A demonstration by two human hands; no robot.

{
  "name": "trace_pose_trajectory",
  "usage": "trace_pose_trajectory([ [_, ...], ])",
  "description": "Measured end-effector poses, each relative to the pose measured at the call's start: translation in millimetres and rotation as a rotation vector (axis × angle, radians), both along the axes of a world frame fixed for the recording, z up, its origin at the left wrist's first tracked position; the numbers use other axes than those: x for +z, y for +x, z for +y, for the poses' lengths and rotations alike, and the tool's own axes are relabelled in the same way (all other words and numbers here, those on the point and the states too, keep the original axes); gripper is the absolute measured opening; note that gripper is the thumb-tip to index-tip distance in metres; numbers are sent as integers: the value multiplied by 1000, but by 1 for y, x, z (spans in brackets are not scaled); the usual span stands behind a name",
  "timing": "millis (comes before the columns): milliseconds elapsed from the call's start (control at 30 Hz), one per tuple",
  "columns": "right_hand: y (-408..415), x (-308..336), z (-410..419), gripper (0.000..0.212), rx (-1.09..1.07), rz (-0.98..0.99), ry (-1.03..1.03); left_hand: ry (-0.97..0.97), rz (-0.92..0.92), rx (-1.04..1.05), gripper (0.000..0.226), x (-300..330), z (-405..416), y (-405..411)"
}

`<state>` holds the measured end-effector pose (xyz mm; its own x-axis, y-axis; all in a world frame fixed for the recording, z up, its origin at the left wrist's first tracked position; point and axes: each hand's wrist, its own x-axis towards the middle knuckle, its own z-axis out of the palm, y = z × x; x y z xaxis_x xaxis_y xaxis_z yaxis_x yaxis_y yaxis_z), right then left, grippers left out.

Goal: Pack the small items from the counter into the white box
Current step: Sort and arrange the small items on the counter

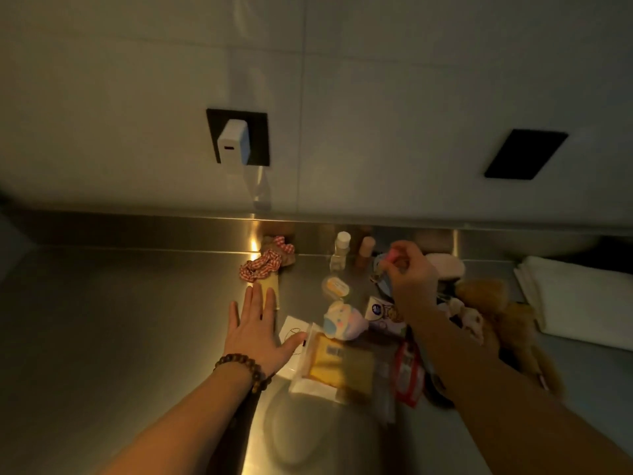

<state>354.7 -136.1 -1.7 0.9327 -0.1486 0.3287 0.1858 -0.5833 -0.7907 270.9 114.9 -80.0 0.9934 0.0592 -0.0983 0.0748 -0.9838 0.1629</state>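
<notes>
The left hand (255,332) lies flat on the shiny metal table (120,320) in the middle of the frame, its fingers (255,296) spread out and holding nothing. A bead bracelet (245,366) sits on that wrist. The fingertips touch a yellow comb (272,294), and the thumb rests on a white card (291,332).

The right hand (411,275) is up over the pile at the right of the middle. Its fingers are pinching a small pink and blue thing (394,255); it is too blurry to tell what.

The small items lie in a heap below and right of the middle. There is a red checked scrunchie (267,264), a little clear bottle (339,252), a round yellow tub (335,287), a soft white toy (344,318), a clear bag with a yellow packet (337,363) and brown fluffy toys (496,303).

At the right edge lies a folded white cloth (582,299). On the wall, a white charger (234,145) sits in a black socket.

I cannot tell where the white box is.
</notes>
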Motion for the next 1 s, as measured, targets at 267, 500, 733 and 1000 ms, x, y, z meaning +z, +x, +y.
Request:
trace_pose_trajectory([
  [267,26,-20,19,33,51,104,-94,-1,-27,-22,105,0,-5,24],
  [500,25,-21,32,44,79,91,-73,-3,-17,-31,101,3,-5,23],
  [733,17,-14,33,34,41,186,-19,-30,-30,-46,100,7,-5,15],
  [1000,-56,-11,51,54,165,11,-565,-139,-193,18,88,20,9,3],
])
